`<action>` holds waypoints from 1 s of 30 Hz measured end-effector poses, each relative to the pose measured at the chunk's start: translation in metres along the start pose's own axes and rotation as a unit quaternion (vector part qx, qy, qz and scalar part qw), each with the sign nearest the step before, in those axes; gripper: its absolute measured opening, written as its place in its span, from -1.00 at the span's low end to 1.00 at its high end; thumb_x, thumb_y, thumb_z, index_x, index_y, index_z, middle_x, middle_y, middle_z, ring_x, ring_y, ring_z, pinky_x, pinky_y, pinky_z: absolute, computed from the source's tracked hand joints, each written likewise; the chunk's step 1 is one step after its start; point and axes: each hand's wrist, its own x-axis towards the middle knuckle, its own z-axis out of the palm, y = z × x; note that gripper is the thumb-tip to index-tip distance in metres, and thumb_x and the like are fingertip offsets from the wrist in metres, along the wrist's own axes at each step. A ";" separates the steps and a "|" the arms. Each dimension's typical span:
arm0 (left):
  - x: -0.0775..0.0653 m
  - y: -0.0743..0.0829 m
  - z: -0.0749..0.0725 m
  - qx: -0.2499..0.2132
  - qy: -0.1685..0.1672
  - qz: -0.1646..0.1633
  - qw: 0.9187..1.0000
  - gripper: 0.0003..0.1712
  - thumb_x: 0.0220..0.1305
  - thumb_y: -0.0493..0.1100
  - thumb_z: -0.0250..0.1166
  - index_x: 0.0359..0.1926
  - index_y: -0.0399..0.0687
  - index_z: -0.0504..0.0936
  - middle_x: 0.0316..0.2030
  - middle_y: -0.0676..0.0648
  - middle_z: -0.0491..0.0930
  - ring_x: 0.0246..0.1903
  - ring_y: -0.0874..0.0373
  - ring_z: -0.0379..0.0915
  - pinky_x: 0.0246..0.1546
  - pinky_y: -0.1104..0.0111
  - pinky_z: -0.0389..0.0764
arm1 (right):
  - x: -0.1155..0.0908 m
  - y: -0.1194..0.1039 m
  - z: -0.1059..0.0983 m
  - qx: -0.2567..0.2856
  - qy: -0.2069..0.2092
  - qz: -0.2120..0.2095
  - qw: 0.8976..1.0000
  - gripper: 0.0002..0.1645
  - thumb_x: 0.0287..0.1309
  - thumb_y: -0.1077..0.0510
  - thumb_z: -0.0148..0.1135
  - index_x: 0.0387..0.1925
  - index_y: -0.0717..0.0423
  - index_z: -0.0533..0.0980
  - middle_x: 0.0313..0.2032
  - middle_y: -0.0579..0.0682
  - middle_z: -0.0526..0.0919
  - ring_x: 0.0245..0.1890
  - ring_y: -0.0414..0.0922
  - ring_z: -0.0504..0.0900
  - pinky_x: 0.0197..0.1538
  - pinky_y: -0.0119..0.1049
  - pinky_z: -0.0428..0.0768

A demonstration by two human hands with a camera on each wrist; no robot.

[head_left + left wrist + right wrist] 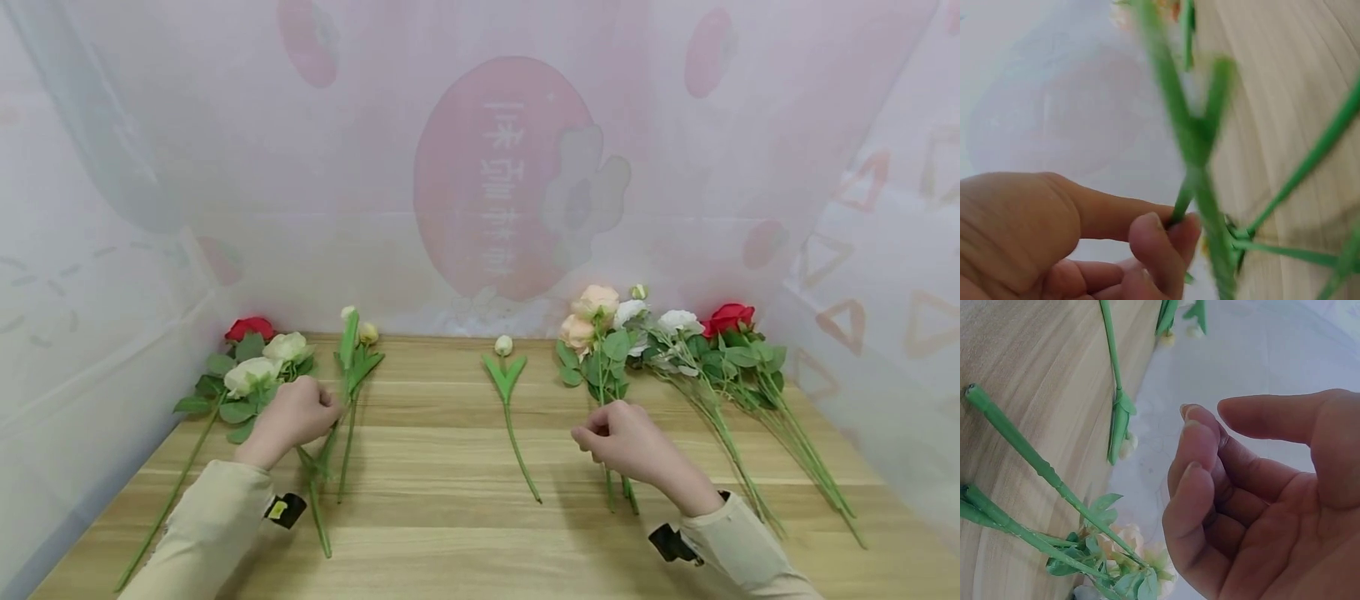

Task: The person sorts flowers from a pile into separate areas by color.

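Observation:
My left hand point(296, 412) pinches the thin green stem point(1184, 199) of a white tulip point(348, 340) between thumb and fingers. This tulip stands close over a yellowish tulip point(368, 335) and overlaps it in the head view. Loosely curled, my right hand point(626, 442) hovers above the stems of the peach roses point(592, 317) and holds nothing. A gap shows between its thumb and fingertips point(1200, 434) in the right wrist view. Between both hands, a single white tulip point(504, 345) lies on the wooden table point(435, 492).
Cream roses point(255, 375) and a red rose point(250, 327) lie at the left edge. On the right are white flowers point(678, 322) and another red rose point(729, 318), their long stems pointing towards me. A printed cloth point(360, 183) hangs behind the table and along both sides.

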 end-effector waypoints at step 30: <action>-0.034 0.097 0.058 -0.318 -0.004 0.103 0.943 -0.84 0.42 -0.24 0.22 -0.18 -0.30 0.61 -0.40 -0.12 0.63 -0.45 -0.01 0.58 -0.51 0.26 0.61 | 0.000 -0.019 0.025 0.203 -0.026 -0.018 0.979 -0.74 0.34 0.04 0.24 -0.26 0.18 0.65 -0.45 0.05 0.61 -0.45 0.01 0.58 -0.44 -0.22 0.60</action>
